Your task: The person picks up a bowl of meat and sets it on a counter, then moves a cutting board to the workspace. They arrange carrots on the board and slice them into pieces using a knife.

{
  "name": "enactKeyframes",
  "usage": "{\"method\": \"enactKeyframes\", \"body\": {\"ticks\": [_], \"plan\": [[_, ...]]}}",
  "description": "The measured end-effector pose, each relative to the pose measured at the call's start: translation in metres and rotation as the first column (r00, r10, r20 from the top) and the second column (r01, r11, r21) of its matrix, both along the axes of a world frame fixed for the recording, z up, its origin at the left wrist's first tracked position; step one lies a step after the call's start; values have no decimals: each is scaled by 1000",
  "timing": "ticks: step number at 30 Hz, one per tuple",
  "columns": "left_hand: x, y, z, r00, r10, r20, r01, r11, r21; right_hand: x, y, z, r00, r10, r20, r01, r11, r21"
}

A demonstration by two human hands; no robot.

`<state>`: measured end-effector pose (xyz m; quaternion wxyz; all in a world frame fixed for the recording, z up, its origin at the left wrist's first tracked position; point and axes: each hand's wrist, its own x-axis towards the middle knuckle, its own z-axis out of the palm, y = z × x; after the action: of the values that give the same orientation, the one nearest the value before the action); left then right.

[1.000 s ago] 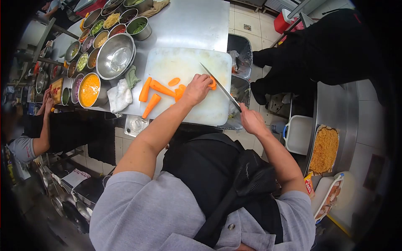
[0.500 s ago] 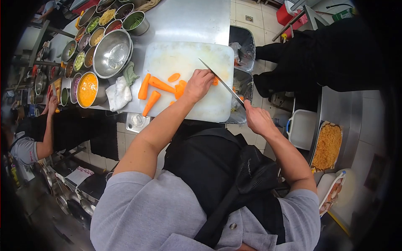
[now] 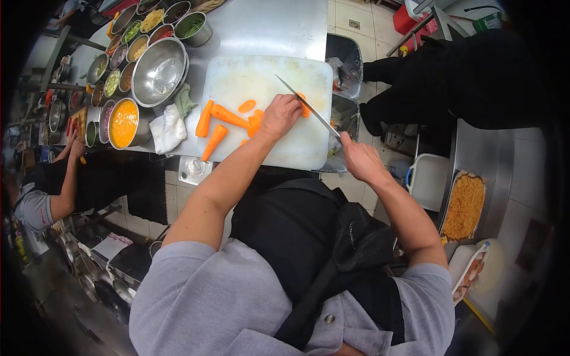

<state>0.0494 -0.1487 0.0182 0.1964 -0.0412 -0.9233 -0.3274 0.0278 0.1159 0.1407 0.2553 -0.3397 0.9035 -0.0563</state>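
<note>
My right hand (image 3: 363, 159) is closed round the handle of a long knife (image 3: 317, 114), whose blade slants up and left across the white cutting board (image 3: 237, 74). Curled fingers of my left hand (image 3: 281, 117) press down beside the blade; the piece under them is mostly hidden. Orange carrot slices (image 3: 303, 105) lie just right of the blade. Left of my left hand are a loose oval slice (image 3: 247, 106), more cut pieces (image 3: 254, 123) and several whole peeled carrots (image 3: 214, 142).
Metal pots of cut food, a bowl of orange liquid (image 3: 123, 123), a colander (image 3: 159, 72) and a white cloth (image 3: 168, 129) stand left. Lined bins (image 3: 344, 62) are right of the board. One person works at left; another stands at upper right.
The knife has shifted slightly up and left with my right hand. More carrot slice shows right of the blade. My left hand has barely moved.
</note>
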Motion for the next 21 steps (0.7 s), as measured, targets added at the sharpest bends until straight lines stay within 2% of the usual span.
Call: {"method": "enactKeyframes", "body": {"ticks": [3,7,10,15,17,21], "plan": [[1,0,2,998,19,-65,-19,1000,-11,3,1,4,1000,-10,30,8,998,63],[3,-4,-3,997,16,-81,-17,1000,-10,0,-8,-41,998,-30,48,31,999,-14],[0,-7,-3,995,20,-96,-23,999,-31,-14,-24,-42,999,-37,40,38,998,-40],[8,-2,2,995,21,-98,-26,999,-45,-17,-23,-25,997,-30,67,33,998,-45],[8,0,3,997,75,-29,-76,996,-40,-21,-22,-10,995,-38,89,35,999,27],[9,1,1,994,105,26,-105,994,-27,-11,-14,11,998,-31,52,30,999,11]]}}
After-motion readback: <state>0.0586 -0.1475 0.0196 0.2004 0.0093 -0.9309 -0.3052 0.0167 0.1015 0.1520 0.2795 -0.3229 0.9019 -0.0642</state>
